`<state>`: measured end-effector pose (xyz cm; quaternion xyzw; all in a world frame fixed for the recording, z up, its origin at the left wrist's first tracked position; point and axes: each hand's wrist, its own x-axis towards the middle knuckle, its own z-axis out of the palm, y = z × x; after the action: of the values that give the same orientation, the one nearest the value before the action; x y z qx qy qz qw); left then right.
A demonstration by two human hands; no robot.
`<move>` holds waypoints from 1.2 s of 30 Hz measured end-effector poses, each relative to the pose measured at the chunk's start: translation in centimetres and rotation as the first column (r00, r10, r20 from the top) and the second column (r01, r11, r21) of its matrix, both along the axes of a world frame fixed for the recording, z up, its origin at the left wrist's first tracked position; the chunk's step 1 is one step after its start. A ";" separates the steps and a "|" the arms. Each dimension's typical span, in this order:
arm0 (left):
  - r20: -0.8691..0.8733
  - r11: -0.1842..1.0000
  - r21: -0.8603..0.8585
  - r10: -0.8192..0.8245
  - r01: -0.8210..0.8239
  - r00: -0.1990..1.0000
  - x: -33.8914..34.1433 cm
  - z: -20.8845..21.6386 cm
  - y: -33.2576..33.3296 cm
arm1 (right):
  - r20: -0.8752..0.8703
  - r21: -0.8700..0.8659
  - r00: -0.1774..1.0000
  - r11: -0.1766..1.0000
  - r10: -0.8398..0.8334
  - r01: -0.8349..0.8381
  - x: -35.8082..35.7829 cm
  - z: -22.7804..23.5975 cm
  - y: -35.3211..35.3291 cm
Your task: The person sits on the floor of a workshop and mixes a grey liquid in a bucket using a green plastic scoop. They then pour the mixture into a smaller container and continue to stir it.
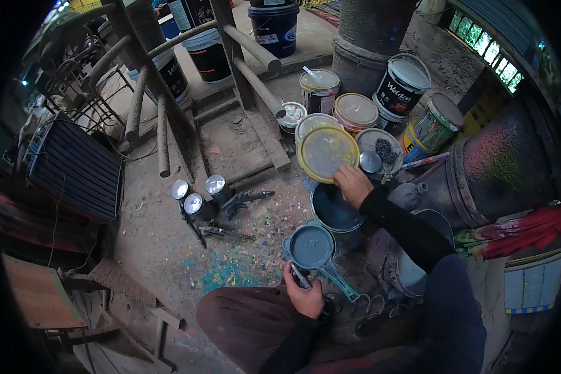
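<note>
My right hand [354, 186] is closed on the near edge of a round, yellow-rimmed paint lid [328, 154], tilted up above an open paint bucket [338, 212] with dark blue-grey paint in it. In front of that bucket, a round long-handled strainer or pan [311, 246] is full of blue-grey paint. Its handle points down to the right. My left hand [304, 294], just below it, is wrapped round a grey metal handle [301, 277]. What that handle belongs to is mostly hidden. Three spray guns with silver-lidded cups [194, 204] stand together on the paint-spattered floor to the left.
Several paint tins [355, 111] and a black pail [404, 84] crowd the back right. A bucket of pale liquid [411, 272] stands beside my right forearm. Wooden rails [255, 50] jut out at the back; a large drum [492, 174] lies at right, near a red cloth [517, 234].
</note>
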<state>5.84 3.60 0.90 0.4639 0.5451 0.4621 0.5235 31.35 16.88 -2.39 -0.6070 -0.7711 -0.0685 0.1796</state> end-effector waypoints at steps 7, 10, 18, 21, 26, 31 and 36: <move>0.049 0.999 -0.037 -0.006 0.008 0.999 -0.4 -1.8 -0.8 | -0.033 -0.129 0.999 0.992 0.009 -0.013 -2.6 -2.9 -9.2; 0.045 1.000 -0.019 -0.017 0.018 0.999 -0.4 -1.6 -1.1 | -0.058 -0.169 0.998 0.985 -0.028 0.018 -2.7 -4.0 -10.0; 0.071 0.999 0.037 -0.020 0.017 0.997 0.3 -2.2 -1.4 | -0.161 -0.118 0.987 0.993 -0.021 0.002 -2.7 -5.7 -10.4; 0.079 0.999 0.028 -0.047 0.045 0.996 0.5 -2.3 -1.5 | -0.203 -0.154 0.977 0.987 -0.065 0.034 -2.6 -4.7 -10.8; 0.034 0.991 0.096 -0.093 0.089 0.995 0.9 -3.2 -1.8 | -0.800 -0.586 0.276 0.793 -0.533 -0.166 -3.6 4.0 -14.8; 0.048 0.985 0.073 -0.161 0.157 0.986 2.3 -2.7 -2.8 | -0.808 -0.459 -0.147 0.765 -0.571 -0.451 -7.8 12.4 -21.2; 0.080 0.972 0.039 -0.233 0.231 0.969 4.7 -2.1 -4.2 | -0.901 -0.408 -0.043 0.877 -0.432 -0.252 -7.7 11.8 -24.2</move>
<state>10.55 -0.64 -1.25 0.5124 0.4579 0.4249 0.5893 23.66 -7.36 9.43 -0.5395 -0.3460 0.5630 0.5218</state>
